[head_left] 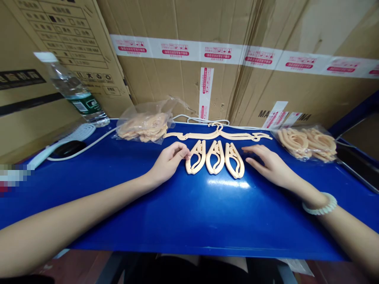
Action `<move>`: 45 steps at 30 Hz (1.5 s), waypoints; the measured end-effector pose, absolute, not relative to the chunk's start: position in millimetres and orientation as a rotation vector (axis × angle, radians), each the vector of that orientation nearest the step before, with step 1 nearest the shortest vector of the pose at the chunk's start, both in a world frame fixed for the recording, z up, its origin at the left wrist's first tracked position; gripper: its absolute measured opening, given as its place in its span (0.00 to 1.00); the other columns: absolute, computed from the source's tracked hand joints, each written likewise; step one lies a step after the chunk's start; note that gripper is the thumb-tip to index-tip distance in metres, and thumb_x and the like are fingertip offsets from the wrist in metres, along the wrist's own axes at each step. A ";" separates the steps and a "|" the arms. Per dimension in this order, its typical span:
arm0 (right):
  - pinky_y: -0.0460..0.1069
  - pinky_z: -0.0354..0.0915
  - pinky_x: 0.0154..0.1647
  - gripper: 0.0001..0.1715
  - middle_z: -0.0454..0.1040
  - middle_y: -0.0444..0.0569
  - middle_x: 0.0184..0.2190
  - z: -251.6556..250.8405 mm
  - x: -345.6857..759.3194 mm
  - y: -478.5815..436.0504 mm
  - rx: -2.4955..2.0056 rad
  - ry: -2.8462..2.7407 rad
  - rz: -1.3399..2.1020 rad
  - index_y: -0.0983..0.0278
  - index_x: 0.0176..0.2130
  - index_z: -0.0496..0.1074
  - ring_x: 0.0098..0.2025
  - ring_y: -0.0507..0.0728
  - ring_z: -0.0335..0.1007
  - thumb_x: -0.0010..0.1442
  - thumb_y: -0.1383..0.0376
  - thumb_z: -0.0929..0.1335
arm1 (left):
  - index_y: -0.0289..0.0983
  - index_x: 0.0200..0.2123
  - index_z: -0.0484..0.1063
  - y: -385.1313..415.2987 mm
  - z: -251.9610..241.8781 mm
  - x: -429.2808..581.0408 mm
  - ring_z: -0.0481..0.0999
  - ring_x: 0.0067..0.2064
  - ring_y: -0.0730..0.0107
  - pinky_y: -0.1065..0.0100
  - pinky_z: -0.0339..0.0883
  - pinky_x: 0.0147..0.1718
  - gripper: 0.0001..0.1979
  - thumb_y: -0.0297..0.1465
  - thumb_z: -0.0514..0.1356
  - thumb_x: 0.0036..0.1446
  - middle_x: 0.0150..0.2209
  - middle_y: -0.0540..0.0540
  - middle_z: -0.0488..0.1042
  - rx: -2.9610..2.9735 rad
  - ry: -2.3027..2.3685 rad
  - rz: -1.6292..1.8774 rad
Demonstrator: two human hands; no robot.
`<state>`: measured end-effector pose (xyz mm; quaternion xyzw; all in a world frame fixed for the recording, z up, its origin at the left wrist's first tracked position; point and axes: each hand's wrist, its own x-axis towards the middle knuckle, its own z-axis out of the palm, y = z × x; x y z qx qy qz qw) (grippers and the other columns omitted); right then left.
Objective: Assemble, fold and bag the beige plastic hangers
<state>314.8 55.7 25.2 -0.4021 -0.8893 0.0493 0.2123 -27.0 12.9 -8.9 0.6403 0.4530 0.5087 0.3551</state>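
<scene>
Three peach-coloured folding hangers, folded up, lie side by side on the blue table: the left folded hanger (191, 167), the middle folded hanger (209, 161) and the right folded hanger (240, 167). My left hand (171, 157) has its fingers curled together, thumb and fingertips at the outer edge of the left one. Beside the right one rests my right hand (268, 161), open and holding nothing, its thumb and fingers apart. Just behind the row lie unfolded hangers (204, 136), spread wide with their hooks pointing away; they overlap, so I cannot tell how many.
Clear bags of folded hangers lie at left (145, 126) and right (308, 142). A water bottle (79, 94) leans at the left by a white handled object (68, 138) and a black object (69, 148). A white cable (109, 134) crosses behind. Cardboard (177, 83) walls the back.
</scene>
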 end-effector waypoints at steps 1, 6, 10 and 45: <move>0.64 0.69 0.58 0.24 0.76 0.59 0.54 24.4 316.4 59.6 -1.122 -2.483 0.104 0.62 0.57 0.71 0.57 0.68 0.72 0.69 0.54 0.62 | 0.36 0.33 0.72 13.0 -8.6 -26.5 0.75 0.35 0.68 0.64 0.70 0.41 0.09 0.34 0.57 0.64 0.31 0.48 0.74 1.650 1.164 1.318; 0.70 0.56 0.67 0.39 0.57 0.63 0.70 17.9 328.8 89.8 -1.307 -2.589 -0.031 0.66 0.70 0.55 0.72 0.72 0.50 0.69 0.49 0.59 | 0.36 0.38 0.73 12.8 -6.3 -22.2 0.77 0.36 0.68 0.63 0.70 0.43 0.08 0.34 0.58 0.62 0.34 0.47 0.77 1.536 1.180 1.323; 0.72 0.51 0.69 0.45 0.47 0.59 0.74 11.2 337.8 104.6 -1.432 -2.678 -0.005 0.63 0.74 0.46 0.75 0.72 0.39 0.68 0.43 0.56 | 0.36 0.40 0.72 11.8 -3.9 -19.2 0.77 0.37 0.67 0.63 0.70 0.43 0.08 0.34 0.61 0.59 0.35 0.47 0.78 1.465 1.192 1.307; 0.56 0.70 0.36 0.19 0.80 0.52 0.35 58.0 346.8 58.7 -1.223 -1.944 0.216 0.61 0.44 0.76 0.32 0.60 0.75 0.61 0.50 0.70 | 0.36 0.53 0.70 7.2 -1.2 -20.4 0.77 0.53 0.58 0.58 0.72 0.51 0.22 0.33 0.63 0.55 0.58 0.38 0.71 1.266 1.116 1.491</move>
